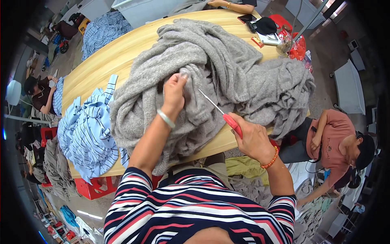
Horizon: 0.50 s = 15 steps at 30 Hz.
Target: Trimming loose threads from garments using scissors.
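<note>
A big heap of soft grey knit fabric (178, 57) covers most of the wooden table in front of me. My left hand (174, 92) is closed in a pinch on a fold near the heap's middle. In my right hand (255, 140) are red-handled scissors (233, 123), gripped by the handles. Their slim metal blades look closed and point up and left, with the tip over the grey cloth, a little right of my left hand. My right palm hides part of the handles.
Striped light blue cloth (91, 134) lies at the table's left end. At the far right are a black cap (266, 26) and red plastic bags (298, 46). A person in a pink shirt (337, 136) sits close on my right. Beneath the left edge stands a red stool (94, 188).
</note>
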Each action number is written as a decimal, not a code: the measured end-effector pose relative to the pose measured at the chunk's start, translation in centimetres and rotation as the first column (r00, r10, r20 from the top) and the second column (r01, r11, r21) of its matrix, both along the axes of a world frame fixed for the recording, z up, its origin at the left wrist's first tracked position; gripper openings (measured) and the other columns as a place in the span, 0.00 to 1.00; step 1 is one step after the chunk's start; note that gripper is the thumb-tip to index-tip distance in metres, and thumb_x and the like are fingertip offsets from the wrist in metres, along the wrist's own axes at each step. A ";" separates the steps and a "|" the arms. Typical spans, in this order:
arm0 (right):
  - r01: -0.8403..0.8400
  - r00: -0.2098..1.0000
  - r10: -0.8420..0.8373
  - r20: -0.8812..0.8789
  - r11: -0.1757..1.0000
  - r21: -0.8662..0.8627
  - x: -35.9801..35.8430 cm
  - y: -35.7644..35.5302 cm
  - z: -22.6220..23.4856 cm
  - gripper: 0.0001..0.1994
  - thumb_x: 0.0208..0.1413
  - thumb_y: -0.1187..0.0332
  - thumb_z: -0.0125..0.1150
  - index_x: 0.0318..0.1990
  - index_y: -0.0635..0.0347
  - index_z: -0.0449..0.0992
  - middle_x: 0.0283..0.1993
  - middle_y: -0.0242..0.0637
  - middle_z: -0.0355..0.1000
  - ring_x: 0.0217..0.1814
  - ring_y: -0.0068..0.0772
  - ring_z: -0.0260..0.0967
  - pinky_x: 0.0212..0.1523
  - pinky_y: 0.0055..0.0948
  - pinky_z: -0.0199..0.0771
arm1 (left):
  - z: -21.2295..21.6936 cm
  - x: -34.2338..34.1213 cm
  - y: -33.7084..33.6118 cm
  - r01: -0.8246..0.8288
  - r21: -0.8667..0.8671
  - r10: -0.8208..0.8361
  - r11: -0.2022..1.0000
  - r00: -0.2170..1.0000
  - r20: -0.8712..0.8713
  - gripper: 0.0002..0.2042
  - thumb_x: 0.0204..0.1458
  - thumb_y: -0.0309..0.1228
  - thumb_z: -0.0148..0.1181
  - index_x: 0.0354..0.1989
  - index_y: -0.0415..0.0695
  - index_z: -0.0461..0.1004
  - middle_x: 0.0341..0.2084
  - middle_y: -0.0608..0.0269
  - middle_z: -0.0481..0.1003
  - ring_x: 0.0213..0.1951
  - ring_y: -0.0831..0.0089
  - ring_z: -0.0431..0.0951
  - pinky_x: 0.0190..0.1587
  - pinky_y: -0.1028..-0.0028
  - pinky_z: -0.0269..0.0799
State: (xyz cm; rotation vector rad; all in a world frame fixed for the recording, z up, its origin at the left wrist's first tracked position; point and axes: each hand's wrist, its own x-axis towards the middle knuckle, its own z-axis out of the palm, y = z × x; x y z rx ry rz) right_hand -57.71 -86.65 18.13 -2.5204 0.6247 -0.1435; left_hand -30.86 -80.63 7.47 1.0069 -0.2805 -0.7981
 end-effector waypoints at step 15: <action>-0.080 0.991 0.081 -0.107 0.997 0.012 2.2 -1.3 1.3 0.21 0.51 0.71 0.55 0.55 0.55 0.66 0.27 0.50 0.74 0.31 0.54 0.73 0.33 0.47 0.71 | -1.3 -0.2 4.5 0.020 0.084 -0.073 0.996 0.709 0.701 0.03 0.53 0.18 0.56 0.35 0.36 0.74 0.41 0.62 0.74 0.43 0.77 0.71 0.49 0.78 0.64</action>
